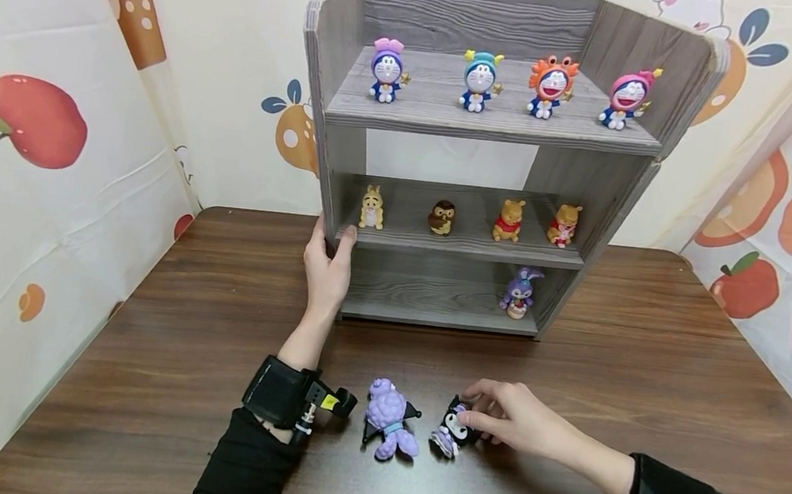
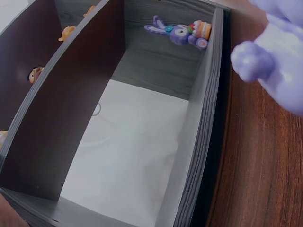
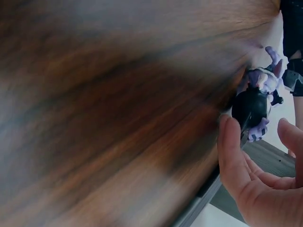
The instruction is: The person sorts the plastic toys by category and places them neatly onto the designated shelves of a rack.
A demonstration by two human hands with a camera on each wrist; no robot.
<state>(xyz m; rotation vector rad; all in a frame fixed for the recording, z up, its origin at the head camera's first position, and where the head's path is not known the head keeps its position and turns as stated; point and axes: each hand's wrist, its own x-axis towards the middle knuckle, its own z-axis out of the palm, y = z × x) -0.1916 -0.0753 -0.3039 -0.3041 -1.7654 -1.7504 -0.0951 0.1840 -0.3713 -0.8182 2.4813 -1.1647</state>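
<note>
My left hand [image 1: 327,272] grips the lower left side panel of the grey wooden display shelf [image 1: 442,289], thumb on the front edge; only a bit of that hand shows in the left wrist view. My right hand [image 1: 512,417] is at a small black-and-purple figurine [image 1: 450,431] with a white face, which leans on the table. Its thumb and fingers are spread around the black head [image 3: 249,108], with a gap beside the thumb in the right wrist view. Left of it, a curly purple figurine [image 1: 387,413] with black pointed parts lies on the table.
Several blue-and-white figurines in coloured hats, one a crab hat [image 1: 554,79], line the top shelf. The middle shelf holds a yellow figurine [image 1: 372,209], an owl [image 1: 442,218] and two bears. A purple rabbit figurine [image 1: 519,295] stands at the bottom right. Fruit-print cloth [image 1: 24,243] surrounds the brown table [image 1: 172,416].
</note>
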